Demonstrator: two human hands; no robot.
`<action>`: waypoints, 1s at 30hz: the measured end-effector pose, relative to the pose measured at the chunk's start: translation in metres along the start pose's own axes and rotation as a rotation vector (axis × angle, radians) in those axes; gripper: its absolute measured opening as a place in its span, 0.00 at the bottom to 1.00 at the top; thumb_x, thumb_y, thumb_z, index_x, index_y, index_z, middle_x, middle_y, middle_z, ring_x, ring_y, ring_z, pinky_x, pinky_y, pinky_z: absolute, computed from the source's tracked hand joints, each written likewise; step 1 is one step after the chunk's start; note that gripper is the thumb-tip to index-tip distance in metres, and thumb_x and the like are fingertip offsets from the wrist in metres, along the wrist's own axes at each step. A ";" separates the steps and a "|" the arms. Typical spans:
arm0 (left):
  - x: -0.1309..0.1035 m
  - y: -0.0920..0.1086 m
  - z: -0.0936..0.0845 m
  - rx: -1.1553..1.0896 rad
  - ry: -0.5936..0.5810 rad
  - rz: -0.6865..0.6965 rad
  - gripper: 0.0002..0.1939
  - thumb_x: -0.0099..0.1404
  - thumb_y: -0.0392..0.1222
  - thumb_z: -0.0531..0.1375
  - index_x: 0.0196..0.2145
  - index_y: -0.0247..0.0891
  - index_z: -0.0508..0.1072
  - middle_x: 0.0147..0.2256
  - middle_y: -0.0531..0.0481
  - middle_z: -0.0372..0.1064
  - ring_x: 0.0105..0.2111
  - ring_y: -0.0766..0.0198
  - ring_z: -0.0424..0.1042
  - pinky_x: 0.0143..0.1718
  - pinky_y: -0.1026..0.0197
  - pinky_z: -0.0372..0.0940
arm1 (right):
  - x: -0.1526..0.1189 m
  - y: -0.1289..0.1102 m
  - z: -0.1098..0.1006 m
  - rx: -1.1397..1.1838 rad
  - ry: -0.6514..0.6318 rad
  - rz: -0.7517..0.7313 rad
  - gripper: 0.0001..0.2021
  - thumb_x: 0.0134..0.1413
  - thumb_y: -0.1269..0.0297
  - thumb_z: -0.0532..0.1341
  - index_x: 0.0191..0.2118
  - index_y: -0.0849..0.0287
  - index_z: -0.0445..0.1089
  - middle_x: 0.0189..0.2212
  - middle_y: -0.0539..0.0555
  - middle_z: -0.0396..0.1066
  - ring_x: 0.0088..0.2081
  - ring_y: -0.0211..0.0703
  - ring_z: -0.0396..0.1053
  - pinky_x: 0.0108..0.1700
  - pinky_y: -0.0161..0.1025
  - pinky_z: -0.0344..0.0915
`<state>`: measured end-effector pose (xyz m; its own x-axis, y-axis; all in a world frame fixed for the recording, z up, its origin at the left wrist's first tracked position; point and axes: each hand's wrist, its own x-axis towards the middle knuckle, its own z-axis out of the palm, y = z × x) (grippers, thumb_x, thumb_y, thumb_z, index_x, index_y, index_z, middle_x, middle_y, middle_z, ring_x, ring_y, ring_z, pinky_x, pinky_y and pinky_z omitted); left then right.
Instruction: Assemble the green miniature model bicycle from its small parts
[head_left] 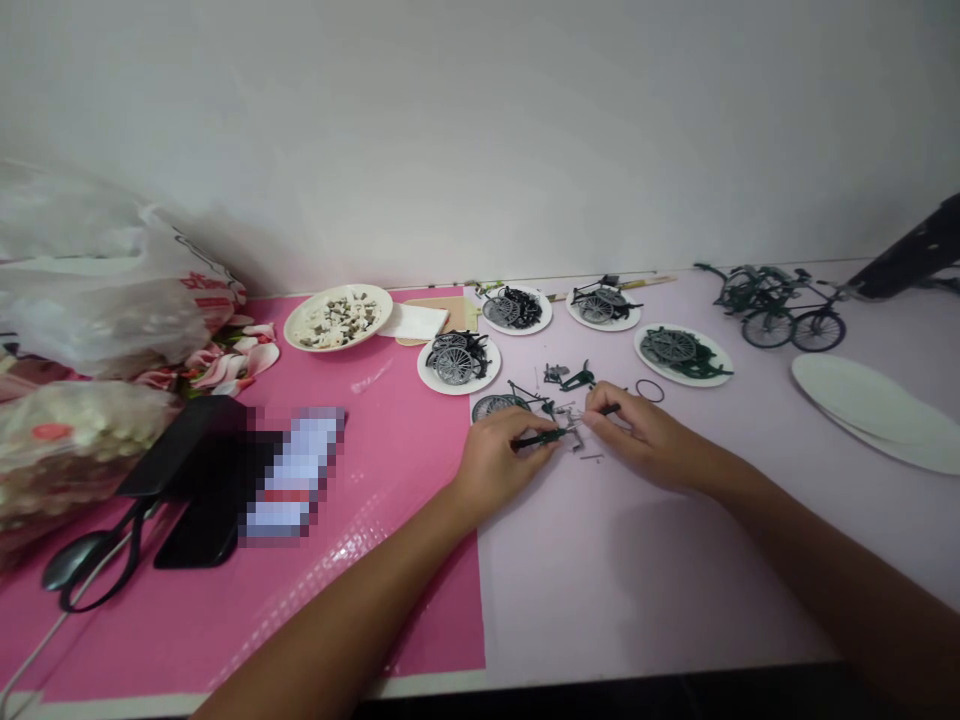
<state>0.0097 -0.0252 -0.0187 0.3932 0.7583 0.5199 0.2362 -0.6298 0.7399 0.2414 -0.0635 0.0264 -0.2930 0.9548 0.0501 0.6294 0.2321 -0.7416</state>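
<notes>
My left hand (499, 460) is closed, its thumb and fingers pinching a dark green toy bicycle part (541, 438). Close by on the right, my right hand (637, 432) pinches a thin metal piece with a dark end (611, 408), its tip near the green part. Just beyond the left fingers lies a green toy wheel (491, 405) with frame pieces around it. Another green toy bicycle piece (577, 377) rests past the right fingertips. A black ring (650, 390) lies beside my right hand, and a small thin rod (592, 458) lies below the fingertips.
Plates of dark toy parts (495, 372) stand toward the wall. Assembled toy bicycles (795, 325) and stacked white plates (870, 400) are at the right. On the left are a bowl (294, 340), a black phone (217, 520), a blurred packet (296, 480) and plastic bags (97, 320).
</notes>
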 end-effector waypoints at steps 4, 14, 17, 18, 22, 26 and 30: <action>0.000 0.000 0.000 0.002 0.001 0.017 0.07 0.62 0.36 0.72 0.39 0.39 0.84 0.35 0.47 0.82 0.33 0.61 0.79 0.36 0.61 0.73 | 0.000 -0.001 0.001 -0.006 0.014 0.004 0.16 0.74 0.47 0.53 0.38 0.53 0.63 0.32 0.49 0.64 0.32 0.43 0.62 0.34 0.40 0.61; 0.000 0.001 0.000 0.007 -0.004 -0.003 0.10 0.62 0.35 0.72 0.43 0.39 0.84 0.37 0.47 0.83 0.34 0.61 0.80 0.34 0.63 0.72 | 0.006 0.006 0.010 0.012 0.105 -0.059 0.20 0.74 0.48 0.54 0.31 0.54 0.58 0.28 0.48 0.59 0.30 0.42 0.59 0.33 0.40 0.57; 0.000 0.001 0.000 0.020 -0.014 -0.021 0.11 0.62 0.36 0.72 0.43 0.39 0.84 0.37 0.47 0.83 0.35 0.61 0.80 0.36 0.62 0.73 | 0.007 0.007 0.012 0.006 0.127 -0.079 0.20 0.73 0.49 0.54 0.30 0.54 0.57 0.28 0.48 0.59 0.30 0.42 0.59 0.34 0.40 0.56; 0.000 0.001 0.000 0.024 -0.015 -0.026 0.10 0.62 0.36 0.72 0.43 0.40 0.84 0.37 0.47 0.83 0.35 0.61 0.80 0.36 0.62 0.74 | 0.007 0.007 0.012 0.002 0.133 -0.080 0.20 0.73 0.49 0.55 0.30 0.54 0.57 0.28 0.48 0.59 0.30 0.42 0.59 0.34 0.40 0.56; 0.001 0.002 -0.001 0.016 -0.016 -0.020 0.09 0.63 0.37 0.72 0.42 0.40 0.84 0.38 0.46 0.83 0.36 0.60 0.80 0.38 0.61 0.74 | 0.005 0.005 0.011 -0.005 0.151 -0.063 0.19 0.73 0.49 0.55 0.32 0.54 0.59 0.29 0.48 0.60 0.30 0.42 0.58 0.33 0.40 0.56; 0.002 0.002 -0.001 -0.015 -0.015 0.008 0.07 0.64 0.37 0.71 0.41 0.40 0.85 0.38 0.46 0.83 0.36 0.59 0.80 0.37 0.60 0.74 | 0.002 0.002 0.008 0.006 0.119 -0.065 0.13 0.74 0.52 0.55 0.37 0.53 0.64 0.33 0.50 0.66 0.33 0.44 0.62 0.36 0.41 0.60; 0.002 0.001 -0.001 -0.032 -0.018 0.012 0.06 0.64 0.37 0.71 0.41 0.40 0.85 0.38 0.46 0.83 0.36 0.59 0.80 0.38 0.59 0.74 | 0.000 0.002 0.005 0.010 0.078 -0.068 0.11 0.73 0.53 0.55 0.40 0.52 0.65 0.36 0.51 0.68 0.37 0.46 0.66 0.39 0.42 0.64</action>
<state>0.0096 -0.0240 -0.0169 0.4115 0.7477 0.5212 0.2031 -0.6327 0.7473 0.2386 -0.0639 0.0219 -0.2777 0.9485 0.1523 0.6028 0.2955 -0.7412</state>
